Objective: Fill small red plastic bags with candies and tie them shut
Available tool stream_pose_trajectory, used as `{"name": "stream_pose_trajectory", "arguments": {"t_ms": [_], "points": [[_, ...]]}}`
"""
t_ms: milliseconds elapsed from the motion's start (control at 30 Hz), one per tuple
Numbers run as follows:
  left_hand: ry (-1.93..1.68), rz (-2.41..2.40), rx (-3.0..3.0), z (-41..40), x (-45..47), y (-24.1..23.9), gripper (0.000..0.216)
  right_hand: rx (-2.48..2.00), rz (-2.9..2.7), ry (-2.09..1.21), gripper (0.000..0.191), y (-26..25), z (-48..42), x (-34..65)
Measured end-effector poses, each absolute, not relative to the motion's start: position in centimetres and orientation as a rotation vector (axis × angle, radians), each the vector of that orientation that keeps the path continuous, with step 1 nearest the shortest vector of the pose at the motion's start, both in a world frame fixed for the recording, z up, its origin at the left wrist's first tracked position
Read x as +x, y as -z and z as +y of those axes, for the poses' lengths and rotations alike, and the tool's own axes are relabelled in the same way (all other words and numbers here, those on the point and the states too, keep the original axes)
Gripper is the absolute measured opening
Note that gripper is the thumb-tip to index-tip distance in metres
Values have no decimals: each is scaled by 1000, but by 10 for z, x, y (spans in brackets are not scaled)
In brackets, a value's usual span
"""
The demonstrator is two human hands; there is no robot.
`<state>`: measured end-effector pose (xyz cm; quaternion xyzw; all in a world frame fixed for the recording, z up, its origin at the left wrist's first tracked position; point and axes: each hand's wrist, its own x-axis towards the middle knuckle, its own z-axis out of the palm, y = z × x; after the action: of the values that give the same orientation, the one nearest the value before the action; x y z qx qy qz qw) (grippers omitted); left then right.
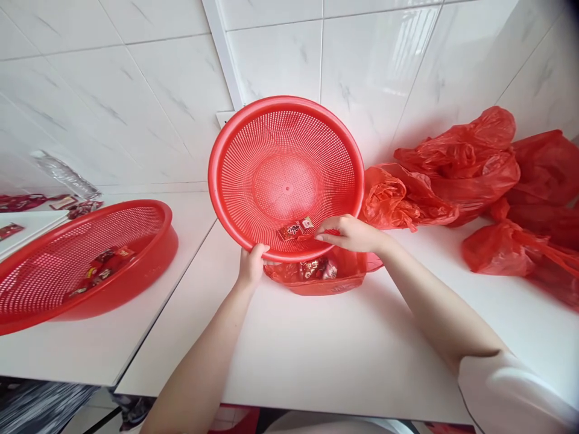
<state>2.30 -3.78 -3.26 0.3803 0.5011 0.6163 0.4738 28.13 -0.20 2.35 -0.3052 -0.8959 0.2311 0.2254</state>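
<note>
My left hand point(250, 265) grips the lower rim of a round red mesh basket point(253, 150), tilting it up on edge toward me. Two small red wrapped candies point(295, 228) lie at the basket's low side. My right hand point(350, 234) reaches over the rim with fingers stretched flat, fingertips just right of the candies. Under the rim sits an open red plastic bag point(316, 278) holding more wrapped candies. All of this is on a white tabletop point(316, 355).
A second red mesh basket point(49, 283) with several candies stands on a white table at left. Crumpled red plastic bags point(470, 169) pile up at right against the tiled wall. A clear plastic bottle point(66, 175) lies at far left.
</note>
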Motion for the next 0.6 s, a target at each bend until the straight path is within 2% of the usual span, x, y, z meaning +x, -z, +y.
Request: {"name": "stream_pose_trajectory", "arguments": {"t_ms": [200,467,600], "points": [[-1520,1185,932,-42,28,34,26,-866,-2552,-567,43,-4,-2,268],[-1566,1209,908,-40,25,32,27,-738,-2478,-686,23,-12,1,277],[-1578,1211,884,-37,23,29,28,-773,-2378,-813,21,-25,-4,282]]}}
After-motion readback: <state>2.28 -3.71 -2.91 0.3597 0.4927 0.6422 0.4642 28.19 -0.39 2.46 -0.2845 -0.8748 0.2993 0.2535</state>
